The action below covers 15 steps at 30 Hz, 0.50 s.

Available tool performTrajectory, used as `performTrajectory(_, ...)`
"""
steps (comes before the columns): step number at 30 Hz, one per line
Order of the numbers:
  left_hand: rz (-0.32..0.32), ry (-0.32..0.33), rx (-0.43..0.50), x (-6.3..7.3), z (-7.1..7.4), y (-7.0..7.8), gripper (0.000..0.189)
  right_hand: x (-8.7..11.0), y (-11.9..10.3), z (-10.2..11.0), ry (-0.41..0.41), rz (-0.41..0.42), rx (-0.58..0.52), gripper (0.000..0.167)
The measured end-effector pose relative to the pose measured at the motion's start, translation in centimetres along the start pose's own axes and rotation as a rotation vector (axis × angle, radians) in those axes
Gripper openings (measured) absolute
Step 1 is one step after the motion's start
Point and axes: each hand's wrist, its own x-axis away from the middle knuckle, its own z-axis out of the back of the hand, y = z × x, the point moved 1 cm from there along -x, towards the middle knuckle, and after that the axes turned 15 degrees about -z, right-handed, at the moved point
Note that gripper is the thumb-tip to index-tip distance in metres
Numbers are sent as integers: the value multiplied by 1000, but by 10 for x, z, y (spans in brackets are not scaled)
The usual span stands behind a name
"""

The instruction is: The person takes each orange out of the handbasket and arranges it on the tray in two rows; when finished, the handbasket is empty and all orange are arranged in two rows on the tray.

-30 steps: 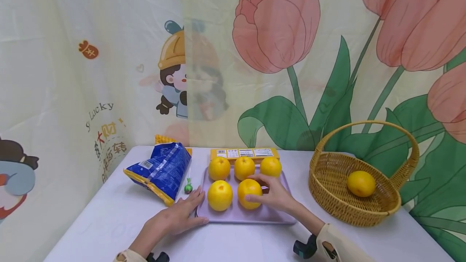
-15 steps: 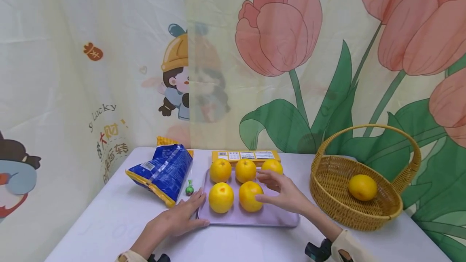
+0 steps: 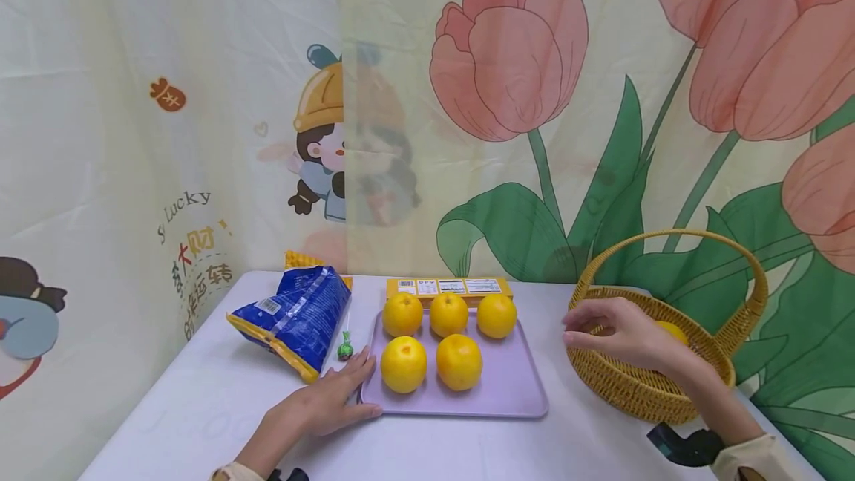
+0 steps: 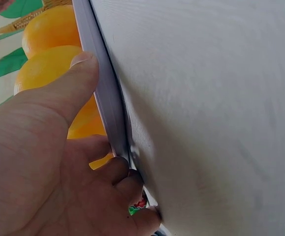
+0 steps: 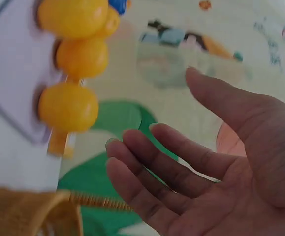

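Note:
Oranges stand on a lilac tray (image 3: 501,392): three in a back row, such as the back right orange (image 3: 496,315), and two in front, including the front right orange (image 3: 459,362). My left hand (image 3: 330,396) rests on the tray's left edge, its thumb against the rim in the left wrist view. Over the left side of a wicker basket (image 3: 628,396), my right hand (image 3: 617,332) hovers with nothing in it; its fingers are spread from the thumb in the right wrist view. Partly hidden behind that hand, another orange (image 3: 675,332) lies in the basket.
A blue snack bag (image 3: 297,318) lies left of the tray, with a green-wrapped lollipop (image 3: 345,347) between them. Behind the oranges is a yellow box (image 3: 447,286). The basket's tall handle (image 3: 668,232) arches up. A printed curtain (image 3: 387,95) hangs behind the table.
My right hand has let go of the front right orange and moved right, over the basket. That orange stays on the tray. The left hand has stayed at the tray's edge.

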Motion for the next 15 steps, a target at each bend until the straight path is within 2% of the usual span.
performTrajectory(3,8,-5,-1,-1,1,1,85,-2,29,20,6,-61,31,30)
performTrajectory(8,13,-10,-4,-2,1,1,85,-13,74,45,31,-248,-1,46)
performTrajectory(12,13,-9,-4,-2,1,2,85,-25,99,54,88,-373,64,69)
performTrajectory(15,3,-13,-1,-2,1,3,85,-32,113,57,121,-430,140,80)
